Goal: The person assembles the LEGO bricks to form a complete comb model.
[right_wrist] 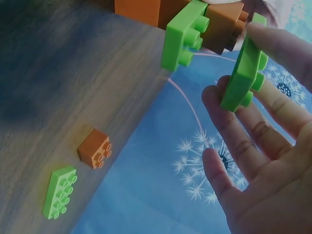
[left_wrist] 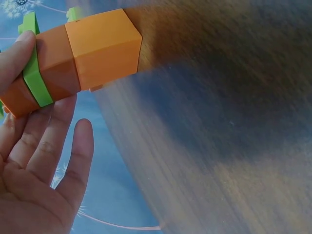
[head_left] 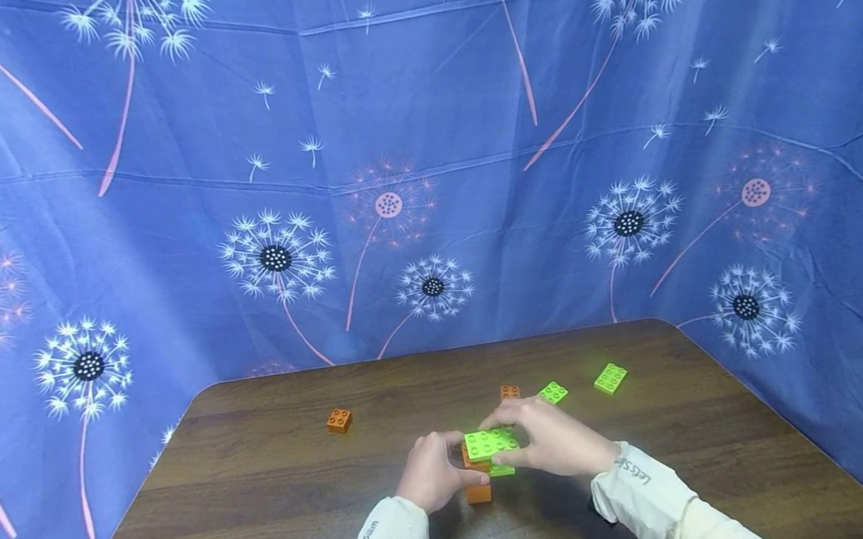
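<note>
The counter (head_left: 265,473) is running back to a far edge that is lying well beyond both hands, with a patterned blue cloth (head_left: 503,214) hanging behind it. Wood is stretching away on either side of the hands, wider to the left, where a small orange block (head_left: 339,420) is sitting alone. Just past the right hand (head_left: 552,441), a second orange block (head_left: 510,392) and a green brick (head_left: 553,392) are lying close together, both partly hidden by it; another green brick (head_left: 609,378) is resting farther right, nearer the far edge.

Between the hands an upright stack (left_wrist: 58,61) of orange blocks is standing, a lower green piece (right_wrist: 180,36) jutting from its right side. The left hand (head_left: 432,472) is gripping the stack, its thumb and fingers pinching opposite sides. The right hand's fingers are pinching the top green brick (head_left: 489,443) at the stack's upper end; whether it is seating fully, I cannot tell.
</note>
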Action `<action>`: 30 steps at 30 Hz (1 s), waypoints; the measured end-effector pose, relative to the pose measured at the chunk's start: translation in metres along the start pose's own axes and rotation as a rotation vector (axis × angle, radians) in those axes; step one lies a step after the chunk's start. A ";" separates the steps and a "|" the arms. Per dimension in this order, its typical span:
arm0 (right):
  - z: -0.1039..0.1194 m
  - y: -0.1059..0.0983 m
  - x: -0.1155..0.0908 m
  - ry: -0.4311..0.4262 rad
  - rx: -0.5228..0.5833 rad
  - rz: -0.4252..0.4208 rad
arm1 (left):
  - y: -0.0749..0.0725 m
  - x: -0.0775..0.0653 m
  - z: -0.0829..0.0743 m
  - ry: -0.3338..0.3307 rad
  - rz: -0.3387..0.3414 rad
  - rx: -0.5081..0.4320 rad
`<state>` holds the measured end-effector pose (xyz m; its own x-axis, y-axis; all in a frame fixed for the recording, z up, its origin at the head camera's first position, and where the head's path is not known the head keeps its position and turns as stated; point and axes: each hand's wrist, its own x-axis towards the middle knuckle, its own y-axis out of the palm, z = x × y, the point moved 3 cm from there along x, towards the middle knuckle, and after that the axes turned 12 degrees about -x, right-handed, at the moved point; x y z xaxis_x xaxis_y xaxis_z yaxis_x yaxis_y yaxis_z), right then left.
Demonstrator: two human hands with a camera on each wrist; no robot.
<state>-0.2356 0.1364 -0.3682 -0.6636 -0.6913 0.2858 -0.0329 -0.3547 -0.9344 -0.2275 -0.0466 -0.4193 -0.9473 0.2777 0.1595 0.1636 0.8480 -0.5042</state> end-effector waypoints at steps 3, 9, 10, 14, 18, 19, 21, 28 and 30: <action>0.001 0.001 0.001 0.005 0.010 0.010 | 0.000 0.000 0.000 -0.008 0.001 0.005; 0.003 0.004 0.003 0.010 0.021 0.025 | 0.000 0.000 -0.002 0.009 -0.001 0.018; 0.002 0.004 0.003 0.010 0.017 0.026 | 0.000 0.000 -0.002 0.013 -0.001 0.019; 0.002 0.006 0.006 0.011 0.011 0.031 | 0.000 0.000 -0.003 0.017 -0.006 0.022; 0.002 0.007 0.008 0.014 0.004 0.046 | 0.000 0.000 -0.003 -0.008 -0.006 0.020; 0.003 0.006 0.009 0.015 -0.003 0.050 | 0.000 0.000 -0.003 -0.017 -0.004 0.017; 0.003 0.005 0.010 0.019 -0.011 0.062 | 0.000 0.001 -0.003 -0.033 -0.002 0.015; 0.006 0.001 0.014 0.043 -0.044 0.103 | 0.000 0.002 -0.002 -0.040 0.000 0.006; 0.007 0.002 0.015 0.061 -0.046 0.112 | 0.000 0.001 -0.001 -0.039 -0.004 0.006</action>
<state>-0.2406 0.1214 -0.3641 -0.7092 -0.6849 0.1669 0.0108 -0.2472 -0.9689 -0.2284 -0.0456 -0.4181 -0.9580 0.2561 0.1286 0.1579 0.8463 -0.5088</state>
